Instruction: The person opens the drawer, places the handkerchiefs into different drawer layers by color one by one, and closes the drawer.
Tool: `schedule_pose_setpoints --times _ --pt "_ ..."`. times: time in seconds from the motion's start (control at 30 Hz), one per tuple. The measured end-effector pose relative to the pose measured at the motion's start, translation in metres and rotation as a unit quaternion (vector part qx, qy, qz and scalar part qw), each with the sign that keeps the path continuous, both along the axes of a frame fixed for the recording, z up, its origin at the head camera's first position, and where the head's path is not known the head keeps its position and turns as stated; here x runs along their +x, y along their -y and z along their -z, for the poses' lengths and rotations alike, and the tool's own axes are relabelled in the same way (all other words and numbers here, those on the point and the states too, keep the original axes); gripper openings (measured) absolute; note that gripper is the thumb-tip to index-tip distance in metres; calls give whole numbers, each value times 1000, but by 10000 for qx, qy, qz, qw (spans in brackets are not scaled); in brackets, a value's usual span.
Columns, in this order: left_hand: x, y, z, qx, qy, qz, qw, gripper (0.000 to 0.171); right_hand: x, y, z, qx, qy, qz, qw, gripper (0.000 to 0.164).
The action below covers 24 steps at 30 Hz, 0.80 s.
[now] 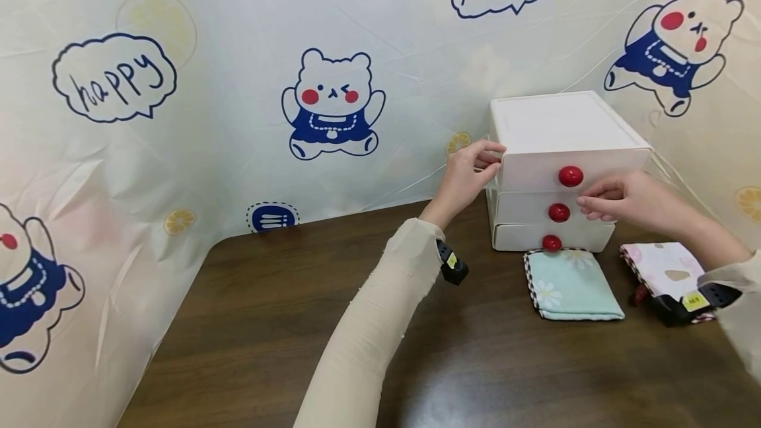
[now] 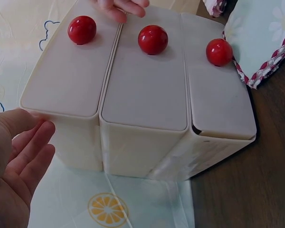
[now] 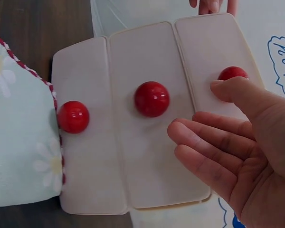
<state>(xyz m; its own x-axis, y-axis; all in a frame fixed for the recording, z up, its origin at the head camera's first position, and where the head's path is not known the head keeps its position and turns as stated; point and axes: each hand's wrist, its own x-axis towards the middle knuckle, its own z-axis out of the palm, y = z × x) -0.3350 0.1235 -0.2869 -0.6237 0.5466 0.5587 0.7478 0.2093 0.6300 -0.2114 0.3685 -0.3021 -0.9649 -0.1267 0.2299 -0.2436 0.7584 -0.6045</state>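
A white drawer box (image 1: 559, 121) with three drawer fronts, each bearing a round red knob, stands at the right of the table. My left hand (image 1: 466, 174) is at its upper left side; in the left wrist view the thumb (image 2: 21, 121) touches the top drawer's corner and the fingers are loosely bent beside it. My right hand (image 1: 633, 198) hovers in front of the drawers, just right of the top knob (image 1: 571, 176) and the middle knob (image 1: 559, 213). Its fingers (image 3: 213, 137) are extended, with nothing held. Lowest is the bottom knob (image 1: 551, 243).
A folded mint-green cloth (image 1: 577, 289) with daisies lies right before the bottom drawer. Under the right wrist is a folded white-and-pink cloth (image 1: 662, 266), partly hidden. A printed curtain (image 1: 238, 117) hangs behind the brown table (image 1: 267, 322).
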Motion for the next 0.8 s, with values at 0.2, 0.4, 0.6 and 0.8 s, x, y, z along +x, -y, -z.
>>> schedule_pose_setpoints --times 0.2,0.4,0.6,0.8 --pt "0 0 0 4 0 -23 10000 23 -1 -1 12 -209 174 -18 9996 23" --pt "-1 0 1 22 -42 -20 10000 23 -2 -2 20 -286 417 40 9987 27" --pt "-1 0 1 18 -74 -41 10000 23 -4 0 27 -350 637 84 9973 31" --pt "2 1 0 -2 -55 -42 10000 23 -8 1 35 -426 698 -36 9966 30"
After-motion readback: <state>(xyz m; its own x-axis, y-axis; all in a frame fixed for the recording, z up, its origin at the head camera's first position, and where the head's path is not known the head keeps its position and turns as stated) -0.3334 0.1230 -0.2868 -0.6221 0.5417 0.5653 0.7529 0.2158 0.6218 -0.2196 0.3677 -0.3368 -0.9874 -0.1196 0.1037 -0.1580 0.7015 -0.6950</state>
